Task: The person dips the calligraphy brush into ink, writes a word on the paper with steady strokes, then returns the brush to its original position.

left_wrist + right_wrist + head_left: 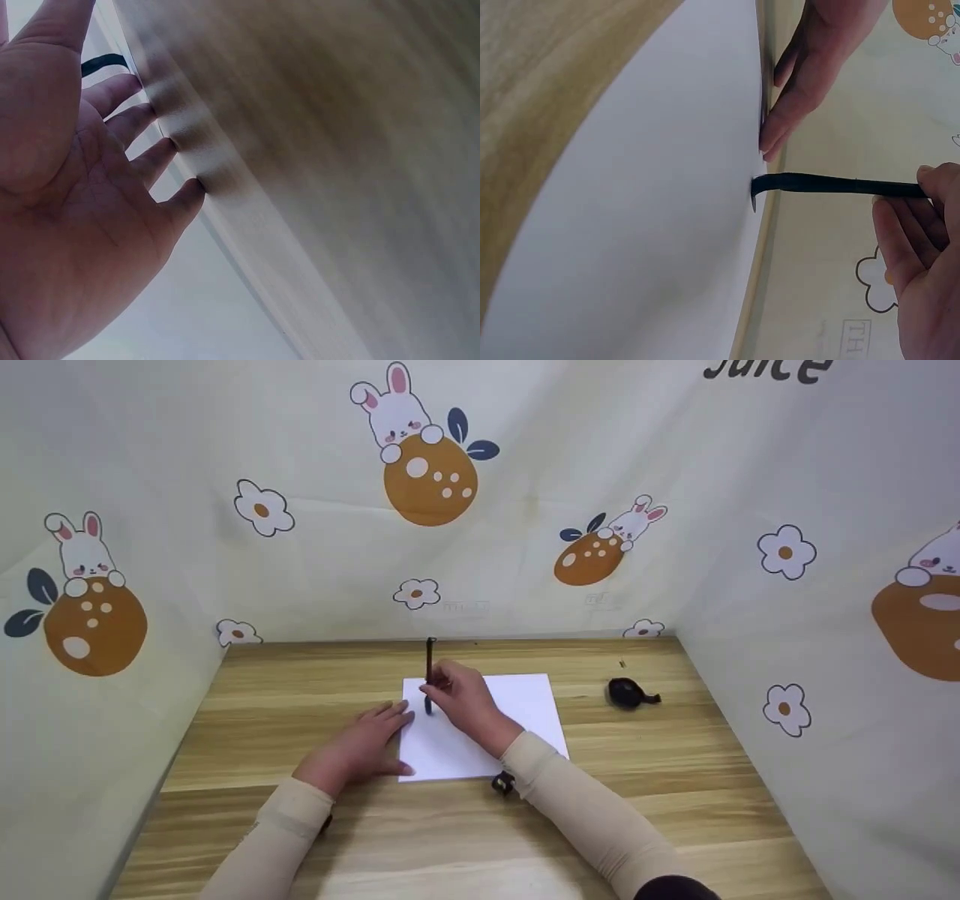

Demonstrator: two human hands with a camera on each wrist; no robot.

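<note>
My right hand (pixel 469 703) pinches a dark writing brush (pixel 429 658) upright over the left part of a white sheet of paper (pixel 525 706). In the right wrist view the black bristles (pixel 772 183) bend against the paper, with a small dark mark where they touch. The thumb and fingertips grip the brush's handle (pixel 870 187) well above the bristles. My left hand (pixel 364 746) lies with spread fingers at the paper's left edge, its fingertips on the surface. In the left wrist view the palm shows, and part of the brush (pixel 105 64) appears behind the fingers.
A small round black dish (pixel 626 693) with a short handle stands on the wood-grain table (pixel 300 675) to the right of the paper. Patterned cloth (pixel 322 562) hangs behind and on both sides. A small black object (pixel 502 784) shows under the right wrist.
</note>
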